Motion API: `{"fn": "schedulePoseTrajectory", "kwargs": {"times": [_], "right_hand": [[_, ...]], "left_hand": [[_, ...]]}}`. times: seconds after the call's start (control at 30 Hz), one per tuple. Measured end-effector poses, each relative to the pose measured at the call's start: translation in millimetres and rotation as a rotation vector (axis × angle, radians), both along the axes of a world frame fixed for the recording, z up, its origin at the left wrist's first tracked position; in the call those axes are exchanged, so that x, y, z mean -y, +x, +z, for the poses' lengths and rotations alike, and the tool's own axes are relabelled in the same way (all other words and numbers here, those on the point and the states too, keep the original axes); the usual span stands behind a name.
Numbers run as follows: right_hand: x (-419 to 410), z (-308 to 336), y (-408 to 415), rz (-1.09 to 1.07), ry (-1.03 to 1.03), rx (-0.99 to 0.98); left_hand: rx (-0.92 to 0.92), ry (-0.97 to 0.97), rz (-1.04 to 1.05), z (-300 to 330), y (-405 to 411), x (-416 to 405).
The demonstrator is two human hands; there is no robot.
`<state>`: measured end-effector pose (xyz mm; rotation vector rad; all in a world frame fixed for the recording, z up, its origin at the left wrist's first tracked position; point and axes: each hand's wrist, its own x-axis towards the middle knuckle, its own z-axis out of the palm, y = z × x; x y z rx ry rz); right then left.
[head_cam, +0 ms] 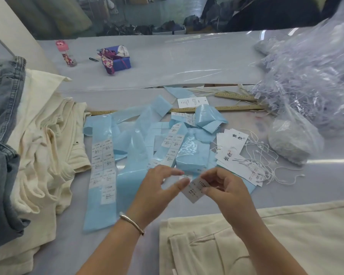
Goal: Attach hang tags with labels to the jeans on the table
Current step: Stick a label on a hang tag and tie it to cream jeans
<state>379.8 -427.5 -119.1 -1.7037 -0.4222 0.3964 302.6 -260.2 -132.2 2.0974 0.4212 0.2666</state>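
My right hand (pixel 224 187) pinches a small white printed label sticker (pixel 195 190) just above the table. My left hand (pixel 159 187) touches the sticker's left edge with its thumb and fingertip, fingers loosely spread. Behind the hands lie blue backing sheets (pixel 131 155), some still carrying rows of stickers (pixel 102 165). White hang tags (pixel 232 153) with strings sit in a loose heap to the right. Cream jeans (pixel 266 239) lie flat at the near right edge. A stack of cream jeans (pixel 48 139) and blue denim (pixel 2 116) sits at the left.
A big clear plastic bag of shredded strips (pixel 316 76) fills the right. Wooden rulers (pixel 216 109) lie behind the sheets. A pink-capped bottle (pixel 65 53), a black clip (pixel 93 59) and a blue box (pixel 117 60) stand far back on the table.
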Motion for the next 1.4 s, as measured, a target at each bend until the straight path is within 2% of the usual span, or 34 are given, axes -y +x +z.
{"fn": "schedulePoseTrajectory", "kwargs": {"times": [0.07,0.2,0.3,0.4,0.57,0.7,0.8,1.03,1.1,1.17,1.27,1.33,1.4], "right_hand": [[6,2,2,0.037,0.019,0.0],[18,-8,20,0.006,-0.023,-0.026],[31,-29,58,-0.169,-0.238,0.144],[38,-51,112,-0.255,-0.505,0.302],[17,-74,175,0.013,-0.81,0.425],[0,-76,189,0.133,-1.072,0.581],[-3,-79,185,0.156,-1.142,0.68],[4,-70,174,0.007,-0.925,0.651],[9,-63,173,-0.133,-0.783,0.667],[14,-49,169,-0.332,-0.549,0.654],[20,-19,162,-0.538,-0.118,0.426],[26,-1,153,-0.514,0.149,0.22],[35,10,141,-0.408,0.321,0.039]], "left_hand": [[0.005,0.004,-0.099,0,11,19],[-0.007,0.031,-0.043,-11,29,35],[-0.051,-0.023,0.04,-17,41,41],[-0.03,-0.233,0.214,-21,55,43],[-0.026,-0.546,0.3,-18,68,43],[-0.039,-0.58,0.328,-23,71,42],[-0.054,-0.587,0.327,-27,69,41],[-0.046,-0.582,0.359,-29,56,40],[-0.033,-0.589,0.356,-27,55,40],[-0.014,-0.589,0.346,-24,53,41],[0.021,-0.575,0.31,-17,49,44],[0.047,-0.554,0.278,-11,45,46],[0.095,-0.54,0.253,-4,39,48]]}}
